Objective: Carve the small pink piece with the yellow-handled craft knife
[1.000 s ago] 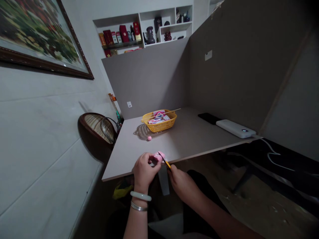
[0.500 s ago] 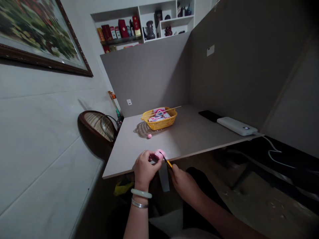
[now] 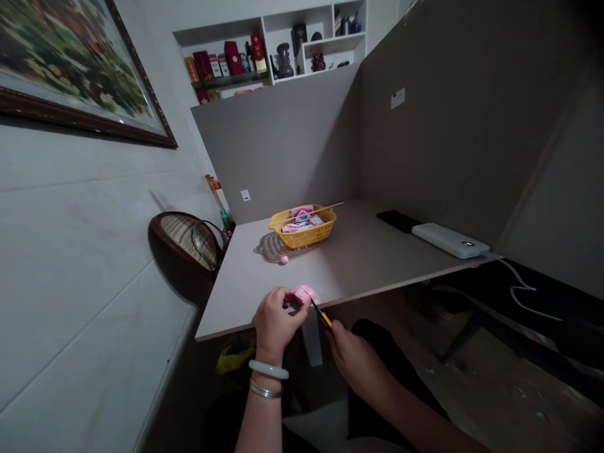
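Near the front edge of the table, my left hand (image 3: 277, 318) pinches a small pink lump (image 3: 306, 294) between thumb and fingers. I cannot tell what the lump is made of. My right hand (image 3: 352, 349) is closed around the yellow handle of a slim tool with a dark blade, which looks like a craft knife (image 3: 325, 318). The dark tip points up and left and meets the lump's right side. A small pink ball (image 3: 284, 259) lies alone on the tabletop beyond my hands.
On the grey table (image 3: 231, 302), a yellow basket (image 3: 309, 238) holds colourful packets, with a thin stick (image 3: 325, 208) across its rim. To the right lie a black phone-like slab (image 3: 395, 219) and a white power bank (image 3: 448, 241) with a cable. Grey panels stand behind and at right.
My right hand has drawn slightly down and right, so the blade tip has slid from the top of the pink lump to its right side. My left hand keeps its hold.
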Tool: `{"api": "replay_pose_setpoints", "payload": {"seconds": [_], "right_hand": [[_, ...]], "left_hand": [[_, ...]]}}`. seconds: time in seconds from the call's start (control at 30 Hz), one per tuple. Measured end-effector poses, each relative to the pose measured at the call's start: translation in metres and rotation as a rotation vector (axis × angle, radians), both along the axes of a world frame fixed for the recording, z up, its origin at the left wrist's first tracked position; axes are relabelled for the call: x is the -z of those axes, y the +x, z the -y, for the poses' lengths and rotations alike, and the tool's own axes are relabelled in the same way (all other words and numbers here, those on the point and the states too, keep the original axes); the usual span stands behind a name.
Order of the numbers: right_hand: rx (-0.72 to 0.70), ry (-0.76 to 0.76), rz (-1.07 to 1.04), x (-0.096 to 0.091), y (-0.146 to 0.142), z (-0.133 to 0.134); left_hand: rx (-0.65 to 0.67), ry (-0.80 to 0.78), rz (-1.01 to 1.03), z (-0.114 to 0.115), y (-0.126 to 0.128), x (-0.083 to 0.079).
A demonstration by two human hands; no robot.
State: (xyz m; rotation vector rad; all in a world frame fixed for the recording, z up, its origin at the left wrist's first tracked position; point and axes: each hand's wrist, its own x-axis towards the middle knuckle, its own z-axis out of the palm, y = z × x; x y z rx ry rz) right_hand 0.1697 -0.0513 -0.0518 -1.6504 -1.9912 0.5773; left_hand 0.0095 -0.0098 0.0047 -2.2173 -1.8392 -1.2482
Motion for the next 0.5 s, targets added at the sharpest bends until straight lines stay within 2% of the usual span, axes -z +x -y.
{"api": "replay_pose_setpoints", "payload": {"seconds": [0.07,0.23,0.43,0.5], "right_hand": [[-0.002,0.007,0.004,-0.002,0.002,0.002],[-0.019,0.015,0.025,-0.019,-0.002,-0.008],[0.008,-0.004,0.023,0.004,0.001,0.000],[0.006,-0.010,0.021,0.004,0.003,0.001]], "left_hand": [[-0.002,0.001,0.001,0.000,0.000,0.000],[-0.010,0.010,0.004,-0.001,-0.001,0.001],[-0.010,0.008,0.006,-0.001,0.000,0.001],[-0.011,0.000,0.005,-0.001,0.000,0.001]]}}
